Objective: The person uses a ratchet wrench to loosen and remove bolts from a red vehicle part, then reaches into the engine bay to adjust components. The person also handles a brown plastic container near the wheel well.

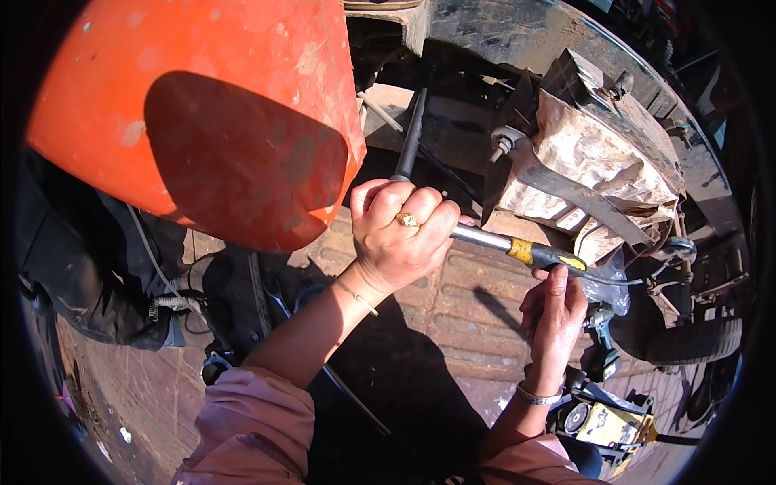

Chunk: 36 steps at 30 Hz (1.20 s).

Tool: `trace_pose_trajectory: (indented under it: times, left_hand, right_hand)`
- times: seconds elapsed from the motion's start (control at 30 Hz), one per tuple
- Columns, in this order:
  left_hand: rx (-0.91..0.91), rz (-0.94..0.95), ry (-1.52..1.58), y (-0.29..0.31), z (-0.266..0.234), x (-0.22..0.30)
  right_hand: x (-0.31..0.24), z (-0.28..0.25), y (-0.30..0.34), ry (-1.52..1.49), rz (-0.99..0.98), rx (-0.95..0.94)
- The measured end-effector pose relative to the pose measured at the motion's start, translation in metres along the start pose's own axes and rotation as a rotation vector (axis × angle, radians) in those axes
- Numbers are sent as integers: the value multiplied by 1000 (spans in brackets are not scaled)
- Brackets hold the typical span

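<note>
A: Wrench (517, 249) is lying nearly level, just below and left of the foil-wrapped block (602, 174), which I am taking as the landmark. Chrome shank, yellow band, black far end pointing toward the lower edge of that block.

B: Noting grips. Left hand (402, 234) is closing fully around the near end of the shank, well left of the block, fingers wrapped over, thumb under. A fist like that is probably supplying the turning force, since it is sitting far from the working end.

A: Agreed, as a judgement. Right hand (554, 311) is sitting directly below the block. Its fingertips (558, 275) are pinching narrowly at the black end of the wrench, not wrapping it. That reads as steadying: keeping the head seated while the other hand is pulling.

B: What the head is engaging?

A: Cannot tell. The end is running into shadow and clear plastic wrap (614, 287) under the block.

B: Other entries. A dark rod (411, 133) is rising behind the left hand, up and left of the block, toward the underside of the chassis. Orange panel (202, 105) is standing far left of the block, casting shade over the paved ground (469, 311).

A: A tyre (695, 339) is showing below and right of the block, and a yellow-and-black tool (610, 420) is resting on the ground well below it, near the right wrist.

B: Both forearms are reaching upward from below, so the work is being done from underneath.
</note>
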<state>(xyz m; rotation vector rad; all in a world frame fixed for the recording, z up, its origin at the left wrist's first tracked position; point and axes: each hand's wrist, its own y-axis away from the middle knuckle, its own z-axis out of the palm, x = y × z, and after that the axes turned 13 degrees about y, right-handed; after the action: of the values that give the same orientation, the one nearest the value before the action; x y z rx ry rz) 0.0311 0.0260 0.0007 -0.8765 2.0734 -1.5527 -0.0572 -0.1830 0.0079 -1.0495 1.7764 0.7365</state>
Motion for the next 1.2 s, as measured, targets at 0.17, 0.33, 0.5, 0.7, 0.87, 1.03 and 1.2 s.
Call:
trace_pose_trajectory:
  times: [0.17,0.33,0.5,0.7,0.87,1.03,1.2]
  left_hand:
    - [9,38,-33,2,2,-4]
    - [-29,114,-55,4,4,-6]
    - [-105,152,-69,2,-2,-9]
    - [-150,170,-52,-3,-3,-8]
    - [-200,179,-54,-6,-4,-10]
    - [-257,191,-63,-8,-7,-9]
    - [-261,395,-98,-11,-5,-19]
  right_hand:
    - [6,-1,-2,335,-583,461]
    - [-5,1,-3,573,-1023,430]
    - [11,31,-19,649,-904,250]
    - [39,52,-31,408,-1036,460]
    - [49,59,-36,369,-1048,543]
    - [61,72,-31,285,-961,515]
    - [79,107,-21,53,-817,431]
